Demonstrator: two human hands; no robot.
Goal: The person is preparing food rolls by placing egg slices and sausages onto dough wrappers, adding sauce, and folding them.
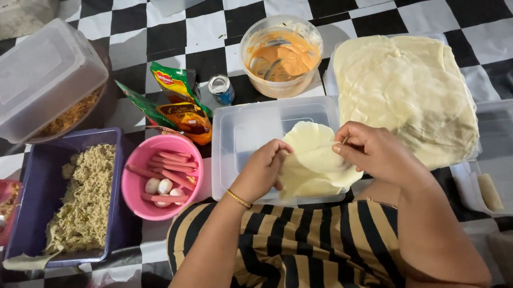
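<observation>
Both hands pinching one thin round wrapper [312,161] over clear plastic tray [250,132]. Left hand [262,170] gripping wrapper's edge at 9 o'clock, fingers curled; gold bracelet [238,198] on that wrist. Right hand [371,150] nipping edge at 3 o'clock, thumb and forefinger closed on it. Looks like peel-and-lay-flat step: single sheet separated, held just above tray. Next move probably needs gentle, even tension to avoid tearing. Stack of wrappers [408,93] at 2 o'clock from the hands. Tub of orange sauce [281,56] at 12. Small can [222,90] and sauce sachets [180,104] at 11. Pink bowl of sausage strips and small white eggs [162,176] at 9, blue tray of cooked noodles [81,196] beyond. Checkered cloth [372,0] underneath.
</observation>
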